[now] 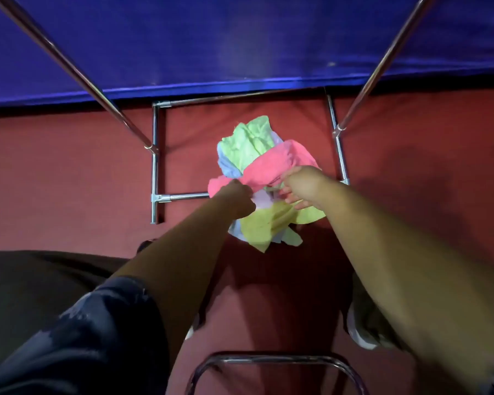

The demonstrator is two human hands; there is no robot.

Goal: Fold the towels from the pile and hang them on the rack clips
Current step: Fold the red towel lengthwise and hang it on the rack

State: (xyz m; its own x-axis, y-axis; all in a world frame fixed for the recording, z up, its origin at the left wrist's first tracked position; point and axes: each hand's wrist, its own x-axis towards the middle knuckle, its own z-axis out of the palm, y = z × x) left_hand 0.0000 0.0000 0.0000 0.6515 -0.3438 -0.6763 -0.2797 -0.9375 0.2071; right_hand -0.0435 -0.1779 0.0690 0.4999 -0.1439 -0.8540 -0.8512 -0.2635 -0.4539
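Towel pile [250,146]: crumpled cloths in pink, light green, yellow and pale blue, lying in a heap on the red carpeted floor [69,172], inside the rectangular base of the chrome tubular rack [154,155] and nearer its right rail than its left. The pink towel [271,165] lies across the top of the heap, which makes it the one to take without disturbing the rest. The left hand [238,202] is curled into a fist on the pink towel's left end. The right hand [298,186] rests on its right end; its fingers show beneath the wrist, but blur prevents confirming whether they pinch the cloth. Gripping at two separated points would likely allow the towel to be lifted and spread for folding. Open carpet lies left of the heap inside the base; the right rail stands just beside it. Two slanted chrome poles rise on either side, leaving the middle free for lifting. No clips are in view.
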